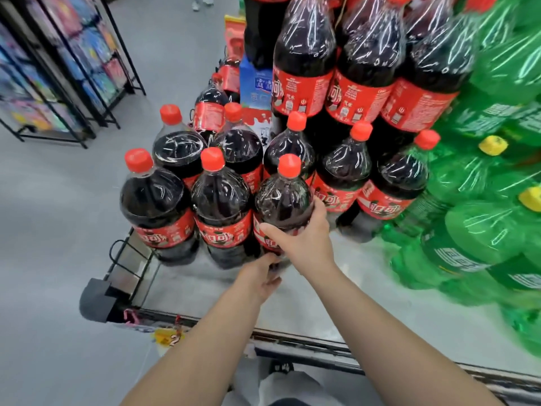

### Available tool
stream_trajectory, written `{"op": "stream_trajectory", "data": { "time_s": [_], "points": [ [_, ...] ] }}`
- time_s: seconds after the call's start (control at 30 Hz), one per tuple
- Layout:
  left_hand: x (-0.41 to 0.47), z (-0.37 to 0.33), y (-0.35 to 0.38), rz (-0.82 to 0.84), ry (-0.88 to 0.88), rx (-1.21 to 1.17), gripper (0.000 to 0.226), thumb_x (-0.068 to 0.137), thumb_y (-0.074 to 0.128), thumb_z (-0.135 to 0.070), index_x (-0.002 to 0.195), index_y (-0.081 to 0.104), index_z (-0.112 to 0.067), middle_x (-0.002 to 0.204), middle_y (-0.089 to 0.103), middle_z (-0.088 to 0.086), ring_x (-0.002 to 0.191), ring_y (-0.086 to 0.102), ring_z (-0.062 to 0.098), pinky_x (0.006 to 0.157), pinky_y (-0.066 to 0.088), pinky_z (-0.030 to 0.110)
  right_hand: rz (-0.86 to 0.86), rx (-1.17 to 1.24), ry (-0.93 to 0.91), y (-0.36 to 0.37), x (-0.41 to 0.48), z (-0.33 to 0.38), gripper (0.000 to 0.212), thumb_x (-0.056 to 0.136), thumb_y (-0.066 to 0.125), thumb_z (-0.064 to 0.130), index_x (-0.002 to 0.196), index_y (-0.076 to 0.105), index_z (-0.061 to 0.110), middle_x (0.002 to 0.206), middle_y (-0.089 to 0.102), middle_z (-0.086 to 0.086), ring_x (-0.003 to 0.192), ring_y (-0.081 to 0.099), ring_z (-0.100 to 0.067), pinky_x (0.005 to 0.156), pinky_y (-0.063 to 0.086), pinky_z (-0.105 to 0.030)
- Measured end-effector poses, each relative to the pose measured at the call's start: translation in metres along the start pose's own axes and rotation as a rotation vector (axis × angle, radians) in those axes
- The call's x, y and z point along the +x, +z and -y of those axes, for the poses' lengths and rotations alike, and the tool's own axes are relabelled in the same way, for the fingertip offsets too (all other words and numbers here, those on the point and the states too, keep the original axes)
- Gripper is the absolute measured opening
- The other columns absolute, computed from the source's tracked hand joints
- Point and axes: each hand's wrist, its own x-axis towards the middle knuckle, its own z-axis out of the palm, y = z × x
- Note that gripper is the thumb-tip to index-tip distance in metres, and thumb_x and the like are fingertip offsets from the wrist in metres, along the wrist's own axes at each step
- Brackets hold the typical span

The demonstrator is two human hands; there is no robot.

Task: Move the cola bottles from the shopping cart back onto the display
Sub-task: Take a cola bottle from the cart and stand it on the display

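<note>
Bottle: dark red-capped plastic cola bottle sat at 3 o'clock of two matching bottles.
Right hand: wrapped round its label.
Left hand: gripped its base — fingertips hidden.

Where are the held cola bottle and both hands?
cola bottle [282,200], head view, on its dark shoulder above the label.
right hand [297,240], head view, on the back of the hand.
left hand [265,276], head view, on the hand's middle, by the bottle's base.
</note>
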Motion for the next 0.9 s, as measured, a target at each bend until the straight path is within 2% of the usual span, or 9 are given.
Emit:
{"op": "stream_trajectory", "data": {
  "time_s": [0.07,0.1,0.2,0.3,0.4,0.5,0.63,0.8,0.9],
  "points": [
    [-0.002,0.003,-0.003,0.003,0.010,0.034,0.007,0.092,0.053,-0.009,0.098,0.056,-0.010,0.083,0.060,0.004,0.094,0.058,0.022,0.091,0.037,0.034,0.042,0.060,0.007,-0.002,0.000,0.001,0.121,0.043,0.082,0.061,0.144,0.026,0.025,0.138,0.048,0.002,0.125,0.050,-0.012,0.105,0.043,-0.034],
    [-0.004,0.004,-0.004,0.011,0.023,0.040,0.009,0.093,0.053,-0.011,0.101,0.056,-0.011,0.089,0.060,0.003,0.097,0.058,0.021,0.091,0.037,0.033,0.076,0.142,0.022,-0.003,-0.001,0.000,0.121,0.044,0.084,0.058,0.145,0.026,0.022,0.138,0.048,0.001,0.125,0.051,-0.011,0.106,0.044,-0.034],
    [-0.019,0.000,-0.005,0.081,0.074,0.083,0.004,0.093,0.053,-0.012,0.091,0.056,-0.012,0.096,0.058,0.005,0.081,0.058,0.017,0.078,0.044,0.030,0.049,0.243,0.117,-0.014,-0.013,-0.004,0.103,0.054,0.081,0.057,0.140,0.042,0.016,0.136,0.054,0.000,0.121,0.055,-0.011,0.106,0.044,-0.037],
    [-0.043,-0.002,-0.004,0.151,0.157,0.201,0.006,0.095,0.049,-0.010,0.094,0.055,-0.013,0.093,0.058,0.002,0.083,0.058,0.015,0.072,0.045,0.029,-0.204,0.280,0.158,-0.032,-0.044,-0.010,0.045,0.077,0.076,0.039,0.113,0.062,0.016,0.114,0.065,-0.001,0.096,0.062,-0.009,0.095,0.050,-0.035],
    [-0.076,0.008,0.000,0.245,0.213,0.396,0.010,0.095,0.049,-0.009,0.088,0.052,-0.016,0.082,0.057,-0.001,0.073,0.058,0.011,0.066,0.044,0.024,-0.492,0.423,0.135,-0.046,-0.093,-0.015,0.019,0.080,0.073,0.031,0.089,0.058,0.023,0.090,0.063,-0.001,0.078,0.060,-0.021,0.063,0.052,-0.021],
    [-0.103,0.030,0.003,0.411,0.219,0.573,0.011,0.096,0.049,-0.009,0.089,0.053,-0.017,0.082,0.061,-0.002,0.073,0.060,0.012,0.068,0.046,0.024,-0.711,0.470,0.163,-0.054,-0.145,-0.027,0.016,0.089,0.065,0.014,0.083,0.053,0.022,0.082,0.057,0.000,0.073,0.053,-0.021,0.054,0.045,-0.014],
    [-0.125,0.075,0.007,0.540,0.222,0.767,0.014,0.096,0.049,-0.011,0.085,0.053,-0.020,0.081,0.060,-0.003,0.072,0.059,0.011,0.067,0.045,0.023,-0.933,0.462,0.268,-0.065,-0.215,-0.050,0.019,0.089,0.066,0.017,0.079,0.050,0.024,0.074,0.053,0.001,0.066,0.051,-0.015,0.064,0.042,-0.029],
    [-0.160,0.153,0.022,0.772,0.161,1.016,0.022,0.099,0.044,-0.009,0.079,0.049,-0.019,0.074,0.053,-0.001,0.061,0.051,0.010,0.051,0.036,0.017,-1.176,0.428,0.373,-0.097,-0.304,-0.079,0.016,0.092,0.061,0.015,0.082,0.050,0.018,0.071,0.049,-0.002,0.058,0.048,-0.010,0.056,0.042,-0.023],
    [-0.180,0.196,0.029,0.861,0.133,1.131,0.021,0.097,0.046,-0.008,0.081,0.052,-0.020,0.074,0.055,-0.002,0.058,0.056,0.007,0.057,0.037,0.020,-1.251,0.501,0.471,-0.118,-0.350,-0.097,0.010,0.094,0.059,0.013,0.091,0.050,0.011,0.076,0.047,-0.005,0.062,0.049,-0.015,0.045,0.041,-0.013]
  ]
}}
